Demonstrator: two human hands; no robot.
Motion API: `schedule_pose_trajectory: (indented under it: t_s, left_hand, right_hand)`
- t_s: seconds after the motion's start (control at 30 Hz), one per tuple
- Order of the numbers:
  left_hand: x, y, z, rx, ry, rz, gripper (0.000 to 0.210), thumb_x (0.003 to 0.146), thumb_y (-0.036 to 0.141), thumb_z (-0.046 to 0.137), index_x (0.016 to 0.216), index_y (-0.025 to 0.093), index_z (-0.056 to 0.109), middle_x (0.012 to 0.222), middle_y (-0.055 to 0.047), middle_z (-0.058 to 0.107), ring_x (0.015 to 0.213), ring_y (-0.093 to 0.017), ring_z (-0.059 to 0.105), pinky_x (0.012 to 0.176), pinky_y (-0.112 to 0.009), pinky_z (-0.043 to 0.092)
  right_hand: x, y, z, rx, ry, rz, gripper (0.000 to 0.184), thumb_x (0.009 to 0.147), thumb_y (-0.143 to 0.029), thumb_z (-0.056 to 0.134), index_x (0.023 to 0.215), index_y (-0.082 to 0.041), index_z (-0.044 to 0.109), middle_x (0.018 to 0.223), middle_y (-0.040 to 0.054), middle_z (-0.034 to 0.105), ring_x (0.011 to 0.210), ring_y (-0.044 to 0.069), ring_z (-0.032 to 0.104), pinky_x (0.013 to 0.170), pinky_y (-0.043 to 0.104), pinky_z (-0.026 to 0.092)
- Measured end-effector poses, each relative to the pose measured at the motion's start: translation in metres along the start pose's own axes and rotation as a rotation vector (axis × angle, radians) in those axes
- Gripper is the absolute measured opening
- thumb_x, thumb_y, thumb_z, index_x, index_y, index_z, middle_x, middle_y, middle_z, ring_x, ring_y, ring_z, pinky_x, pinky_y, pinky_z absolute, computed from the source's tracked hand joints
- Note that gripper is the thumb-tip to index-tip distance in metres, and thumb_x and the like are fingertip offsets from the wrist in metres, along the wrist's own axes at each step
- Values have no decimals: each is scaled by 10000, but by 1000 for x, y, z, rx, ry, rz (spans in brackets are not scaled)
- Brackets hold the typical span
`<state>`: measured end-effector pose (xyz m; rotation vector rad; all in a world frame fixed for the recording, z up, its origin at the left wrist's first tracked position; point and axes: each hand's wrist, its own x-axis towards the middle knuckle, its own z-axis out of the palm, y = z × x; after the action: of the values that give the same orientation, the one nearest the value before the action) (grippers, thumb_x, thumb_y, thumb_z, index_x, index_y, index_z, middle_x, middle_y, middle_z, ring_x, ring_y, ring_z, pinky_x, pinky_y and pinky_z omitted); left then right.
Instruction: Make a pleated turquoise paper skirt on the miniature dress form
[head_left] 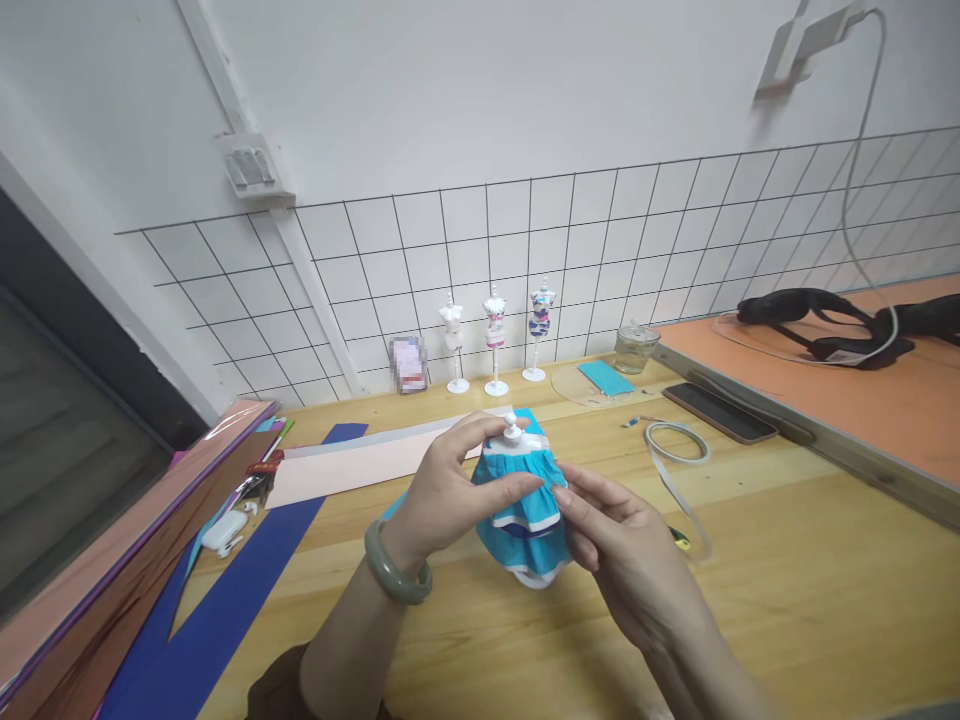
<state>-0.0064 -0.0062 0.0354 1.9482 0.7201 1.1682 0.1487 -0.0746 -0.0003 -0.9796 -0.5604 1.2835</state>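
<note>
Dress: the blue, white-trimmed dress (525,478), worn by a small white mannequin (511,428), is between two hands at the middle of the wooden table (795,590).
Left hand: the left hand (454,485) curls around the dress from the left, thumb pressed across its front.
Right hand: the right hand (619,540) pinches the dress's right edge, thumb and fingers nearly closed.
Far side: three more mannequins (495,322) stand near the wall.
Right side: a coiled white strap (686,458) lies near a phone (720,412).
</note>
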Motion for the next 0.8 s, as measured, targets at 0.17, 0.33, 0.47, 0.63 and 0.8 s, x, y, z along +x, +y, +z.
schedule_pose_trajectory:
  t_s: [0.17, 0.33, 0.47, 0.63, 0.8]
  left_hand:
    - [-1, 1, 0, 0, -3, -45, 528, 685, 345, 774, 1166, 210, 605, 1212, -99, 618, 1093, -256, 587, 969, -413, 466]
    - [0, 1, 0, -1, -7, -35, 529, 690, 339, 772, 1177, 212, 607, 1204, -96, 624, 1098, -252, 586, 975, -405, 465]
    - [0, 0, 1, 3, -14, -14, 512, 694, 335, 769, 1170, 222, 618, 1212, -93, 623, 1095, -253, 590, 962, -404, 476]
    - [0, 0, 3, 7, -2, -6, 494, 693, 331, 769, 1154, 228, 623, 1209, -86, 626, 1087, -247, 593, 968, -410, 474]
    - [-1, 0, 4, 5, 8, -4, 497, 693, 331, 770, 1156, 230, 619, 1222, -87, 619, 1100, -252, 587, 982, -414, 464]
  right_hand:
    - [-1, 5, -4, -161, 23, -98, 319, 620, -383, 821, 887, -219, 763, 414, -64, 467, 411, 55, 399, 429, 202, 332]
    - [-2, 3, -4, -303, 68, -246, 322, 629, -418, 795, 897, -242, 769, 713, 17, 662, 596, 136, 563, 506, 252, 436]
    - [-1, 0, -2, -337, 24, -333, 270, 678, -415, 762, 878, -235, 759, 815, 41, 664, 756, 195, 608, 629, 297, 493]
    - [1, 1, 1, -397, 0, -444, 151, 755, -378, 708, 782, -231, 728, 812, 34, 630, 784, 182, 592, 684, 294, 487]
    - [4, 4, -1, -571, 8, -614, 133, 828, -341, 627, 811, -231, 699, 782, 34, 615, 732, 170, 586, 615, 278, 470]
